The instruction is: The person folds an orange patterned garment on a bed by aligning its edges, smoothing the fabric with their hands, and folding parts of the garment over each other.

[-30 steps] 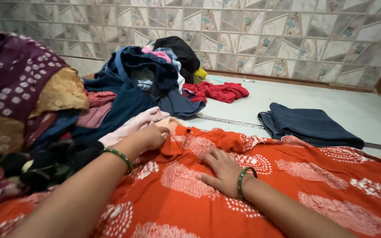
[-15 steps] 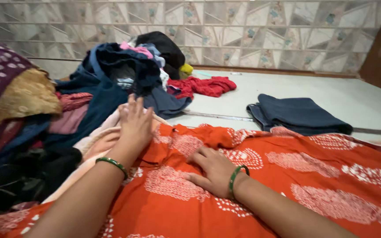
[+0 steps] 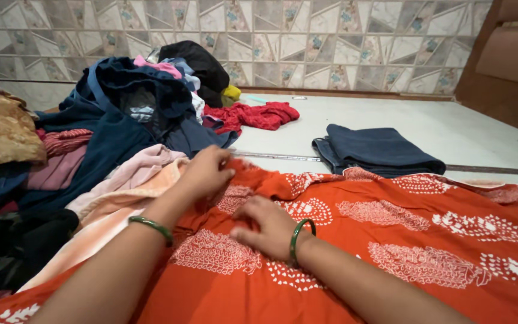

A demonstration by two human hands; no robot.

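Observation:
An orange garment with white printed motifs (image 3: 403, 240) lies spread across the near surface. My left hand (image 3: 206, 173) has its fingers pinched on the garment's far left edge, beside a pink and peach cloth (image 3: 124, 186). Flat on the orange cloth, close to my body, rests my right hand (image 3: 266, 227), fingers curled and pressing the fabric down. Each wrist wears a green bangle.
A large heap of mixed clothes (image 3: 109, 120) fills the left side and back left. A folded dark blue garment (image 3: 376, 150) lies on the white surface (image 3: 451, 129) beyond the orange cloth. A red cloth (image 3: 256, 115) sits near the tiled wall. Wooden furniture (image 3: 511, 66) stands at right.
My left hand has gone from lying flat at the garment's far edge to pinching that edge. My right hand has curled and shifted slightly. The view has moved closer.

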